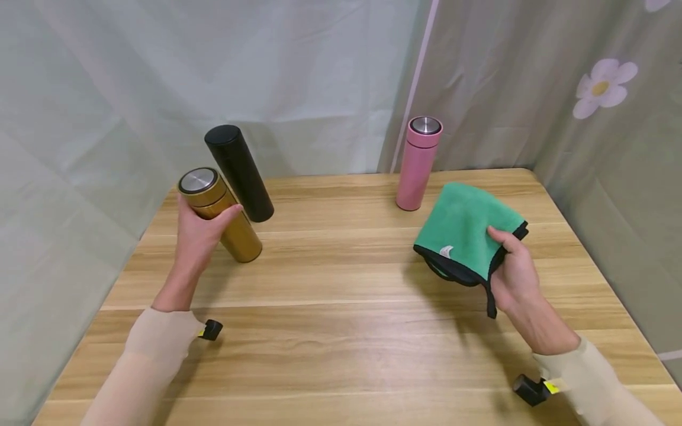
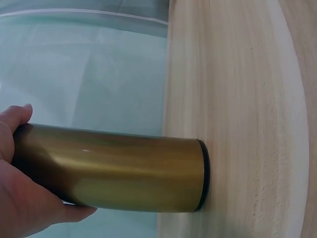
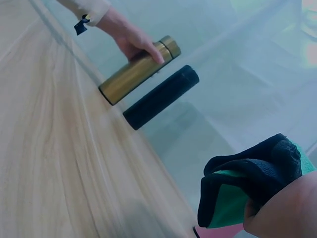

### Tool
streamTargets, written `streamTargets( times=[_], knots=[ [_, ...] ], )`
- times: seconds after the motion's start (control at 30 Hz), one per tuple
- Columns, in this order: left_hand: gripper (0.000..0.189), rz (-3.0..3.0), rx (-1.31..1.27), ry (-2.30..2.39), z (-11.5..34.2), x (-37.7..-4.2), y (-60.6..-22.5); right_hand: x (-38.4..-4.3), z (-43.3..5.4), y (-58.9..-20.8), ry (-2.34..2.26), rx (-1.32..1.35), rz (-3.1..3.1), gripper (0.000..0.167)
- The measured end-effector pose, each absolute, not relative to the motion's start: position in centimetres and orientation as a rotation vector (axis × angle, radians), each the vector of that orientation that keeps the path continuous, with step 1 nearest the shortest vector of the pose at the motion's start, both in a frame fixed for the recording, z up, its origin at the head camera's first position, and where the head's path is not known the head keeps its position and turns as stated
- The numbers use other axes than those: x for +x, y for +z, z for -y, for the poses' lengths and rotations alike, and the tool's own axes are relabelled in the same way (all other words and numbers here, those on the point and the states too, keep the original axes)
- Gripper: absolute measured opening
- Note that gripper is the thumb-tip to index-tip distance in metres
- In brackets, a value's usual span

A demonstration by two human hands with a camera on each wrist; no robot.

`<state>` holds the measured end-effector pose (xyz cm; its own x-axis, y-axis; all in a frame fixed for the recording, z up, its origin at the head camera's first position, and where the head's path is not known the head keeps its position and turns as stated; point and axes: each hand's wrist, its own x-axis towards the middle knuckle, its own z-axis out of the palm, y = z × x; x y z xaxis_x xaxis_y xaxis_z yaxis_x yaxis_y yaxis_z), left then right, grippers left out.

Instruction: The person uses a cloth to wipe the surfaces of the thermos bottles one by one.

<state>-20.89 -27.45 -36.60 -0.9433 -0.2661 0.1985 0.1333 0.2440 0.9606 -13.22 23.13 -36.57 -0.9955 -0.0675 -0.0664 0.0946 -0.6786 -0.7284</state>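
Note:
My left hand (image 1: 199, 234) grips a gold thermos flask (image 1: 242, 239) around its upper part, thumb on the near side. The flask has a silver-topped lid and stands on the table; its dark base ring shows in the left wrist view. Close behind it is an upright black flask (image 1: 242, 171). On the right, my right hand (image 1: 515, 275) pinches a folded green cloth (image 1: 469, 222) with black edging and a hanging loop, thumb on top. The cloth is held above the table, its folds visible in the right wrist view. Beyond it stands a pink flask (image 1: 418, 168) with a silver-topped lid.
The wooden table (image 1: 330, 331) extends under both arms. Pale curtains (image 1: 298, 89) hang behind its back edge and along both sides. A small black wrist camera (image 1: 212, 329) sits at the left cuff, another camera (image 1: 530, 390) at the right.

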Motion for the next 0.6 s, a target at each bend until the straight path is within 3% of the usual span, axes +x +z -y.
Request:
streamTargets(
  times=[0.4,0.6],
  knots=[
    [0.101,1.997,0.074,-1.864,27.2,-20.8,-36.8,-13.6,-24.5,-36.0,-2.856,0.039,-1.119,0.028],
    [0.065,1.560,0.020,-1.726,26.3,-20.5,-37.0,-13.6,-25.2,-35.7,-2.837,0.060,-1.155,0.032]
  ],
)
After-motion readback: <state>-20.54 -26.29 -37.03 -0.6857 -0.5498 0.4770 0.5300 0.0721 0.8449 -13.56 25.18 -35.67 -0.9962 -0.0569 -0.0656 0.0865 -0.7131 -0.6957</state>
